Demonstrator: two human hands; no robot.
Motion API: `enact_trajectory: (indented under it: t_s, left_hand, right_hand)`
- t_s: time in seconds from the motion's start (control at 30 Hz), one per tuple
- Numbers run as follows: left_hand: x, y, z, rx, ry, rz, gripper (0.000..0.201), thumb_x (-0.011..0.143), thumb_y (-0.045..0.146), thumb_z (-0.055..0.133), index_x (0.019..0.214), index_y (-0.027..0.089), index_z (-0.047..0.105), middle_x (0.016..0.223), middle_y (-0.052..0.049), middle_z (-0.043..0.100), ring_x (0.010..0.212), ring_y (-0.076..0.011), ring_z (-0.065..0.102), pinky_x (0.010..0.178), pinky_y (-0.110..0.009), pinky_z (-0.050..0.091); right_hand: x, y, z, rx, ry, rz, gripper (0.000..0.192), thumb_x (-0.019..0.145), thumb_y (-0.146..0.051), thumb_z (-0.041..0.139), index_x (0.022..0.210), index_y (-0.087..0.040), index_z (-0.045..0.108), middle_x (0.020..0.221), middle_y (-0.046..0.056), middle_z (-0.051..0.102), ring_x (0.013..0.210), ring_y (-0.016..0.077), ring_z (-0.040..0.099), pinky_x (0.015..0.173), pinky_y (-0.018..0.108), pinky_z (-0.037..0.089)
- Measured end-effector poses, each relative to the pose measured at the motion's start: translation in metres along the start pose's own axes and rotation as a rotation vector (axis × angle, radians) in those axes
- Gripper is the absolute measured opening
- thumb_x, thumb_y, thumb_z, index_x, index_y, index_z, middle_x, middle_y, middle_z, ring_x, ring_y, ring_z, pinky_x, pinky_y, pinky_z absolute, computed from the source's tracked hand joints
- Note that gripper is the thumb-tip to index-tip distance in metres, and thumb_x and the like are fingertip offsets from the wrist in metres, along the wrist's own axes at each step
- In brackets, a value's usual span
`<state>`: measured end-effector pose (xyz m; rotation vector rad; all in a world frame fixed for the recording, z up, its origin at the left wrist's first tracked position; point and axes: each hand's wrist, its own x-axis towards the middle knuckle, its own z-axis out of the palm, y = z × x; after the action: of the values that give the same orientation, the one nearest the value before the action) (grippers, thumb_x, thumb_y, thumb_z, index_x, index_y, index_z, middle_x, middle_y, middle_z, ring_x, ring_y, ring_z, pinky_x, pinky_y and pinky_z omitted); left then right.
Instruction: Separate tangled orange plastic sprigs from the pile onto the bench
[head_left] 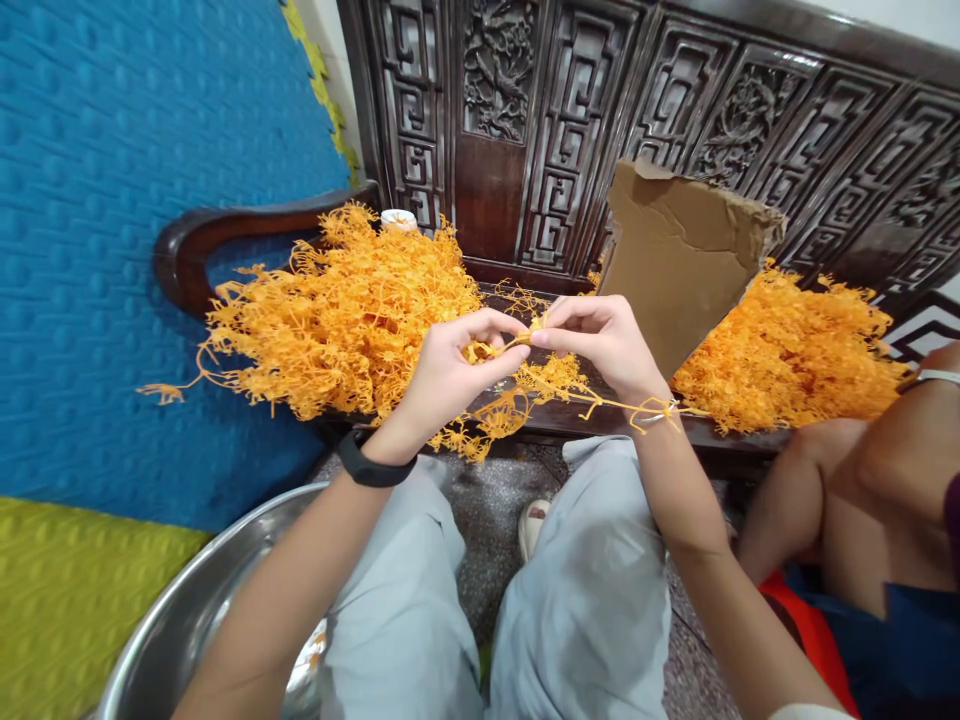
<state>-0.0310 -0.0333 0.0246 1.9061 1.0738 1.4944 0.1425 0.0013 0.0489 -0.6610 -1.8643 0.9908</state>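
My left hand [466,362] and my right hand [604,338] meet in front of me above a dark wooden bench. Both are closed, thumb and fingers pinching a thin orange plastic-looking sprig [534,328] between them. A long orange strand [600,400] trails from the hands across my right wrist. Left of my left hand rises a big tangled heap of orange sprigs [360,310]. Below and between my hands, a smaller orange clump [559,375] lies on the bench, with loose sprigs [495,415] hanging over its front edge. Fingertips hide part of the held sprig.
A bent cardboard sheet [675,260] stands right of my hands, before another orange heap [795,350]. Behind is a carved bench back [491,190]. A metal basin [161,610] sits lower left, near blue foam mats [150,200]. Another person's leg [817,490] is at right.
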Motion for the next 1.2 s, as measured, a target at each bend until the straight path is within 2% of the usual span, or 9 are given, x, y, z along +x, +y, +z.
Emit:
enact_trajectory:
  t_s: [0.17,0.3,0.4,0.63,0.77,0.83,0.93,1.03,1.2]
  left_hand:
    - [0.001,0.004,0.005,-0.06,0.032,-0.003,0.018,0.07,0.023,0.066,0.086,0.017,0.061,0.067,0.003,0.054,0.061,-0.0092,0.05,0.065,-0.023,0.042]
    - [0.004,0.006,0.006,-0.137,0.04,-0.064,0.023,0.068,0.027,0.068,0.086,0.018,0.057,0.072,0.002,0.057,0.059,-0.0082,0.051,0.06,-0.022,0.042]
    - [0.006,0.005,0.003,-0.134,-0.028,-0.086,0.017,0.072,0.031,0.065,0.07,0.016,0.057,0.069,0.0,0.058,0.062,-0.0097,0.051,0.06,-0.022,0.041]
    - [0.007,0.0,-0.007,-0.182,-0.222,-0.123,0.025,0.077,0.035,0.059,0.06,0.017,0.062,0.049,0.002,0.045,0.049,-0.0086,0.041,0.049,-0.024,0.033]
    - [0.005,0.002,-0.01,-0.283,-0.29,-0.164,0.017,0.074,0.032,0.062,0.065,0.017,0.066,0.06,0.0,0.059,0.052,-0.0091,0.046,0.05,-0.024,0.036]
    - [0.004,0.004,-0.008,-0.34,-0.292,-0.183,0.015,0.072,0.03,0.063,0.064,0.017,0.064,0.065,-0.002,0.063,0.057,-0.0105,0.052,0.053,-0.024,0.039]
    - [0.003,0.007,-0.003,-0.468,-0.266,-0.219,0.014,0.069,0.028,0.064,0.06,0.017,0.06,0.061,-0.001,0.062,0.058,-0.0124,0.056,0.054,-0.026,0.042]
    - [0.003,0.004,0.001,-0.572,-0.257,-0.234,0.014,0.065,0.026,0.065,0.058,0.018,0.057,0.056,0.001,0.058,0.058,-0.0138,0.058,0.055,-0.027,0.044]
    - [0.005,-0.004,0.003,-0.591,-0.253,-0.226,0.015,0.065,0.026,0.064,0.055,0.018,0.055,0.053,0.001,0.056,0.057,-0.0147,0.058,0.057,-0.03,0.045]
  right_hand:
    - [0.001,0.005,0.0,0.023,0.065,-0.006,0.023,0.065,-0.035,0.073,0.064,-0.014,0.063,0.061,-0.001,0.06,0.05,0.0066,0.05,0.049,0.021,0.041]
    - [0.001,0.008,-0.001,0.04,0.043,0.006,0.025,0.066,-0.036,0.072,0.066,-0.014,0.062,0.062,-0.001,0.059,0.053,0.0075,0.053,0.053,0.023,0.044]
    - [0.001,0.006,0.0,0.073,-0.001,0.02,0.023,0.067,-0.033,0.071,0.068,-0.013,0.06,0.062,-0.001,0.057,0.056,0.0077,0.054,0.057,0.023,0.045]
    - [-0.002,0.001,0.002,0.177,-0.133,0.075,0.019,0.076,-0.03,0.064,0.072,-0.014,0.056,0.066,-0.001,0.058,0.063,0.0084,0.055,0.065,0.024,0.046]
    - [-0.002,0.006,0.004,0.324,-0.233,0.063,0.015,0.079,-0.027,0.06,0.077,-0.014,0.055,0.071,-0.001,0.058,0.066,0.0076,0.056,0.067,0.023,0.046]
    - [-0.001,0.009,0.005,0.394,-0.296,0.043,0.013,0.081,-0.026,0.059,0.079,-0.013,0.055,0.073,0.0,0.058,0.066,0.0077,0.056,0.066,0.023,0.046]
    - [0.0,0.012,0.006,0.453,-0.356,0.033,0.015,0.08,-0.028,0.059,0.08,-0.014,0.055,0.073,0.0,0.057,0.067,0.0087,0.057,0.065,0.024,0.047]
    - [0.001,0.013,0.007,0.457,-0.339,0.028,0.017,0.078,-0.029,0.061,0.078,-0.014,0.054,0.073,0.0,0.055,0.064,0.0082,0.056,0.061,0.023,0.047]
    - [0.0,0.013,0.008,0.456,-0.311,0.01,0.017,0.076,-0.028,0.063,0.075,-0.014,0.053,0.072,-0.001,0.053,0.059,0.0066,0.053,0.056,0.022,0.046]
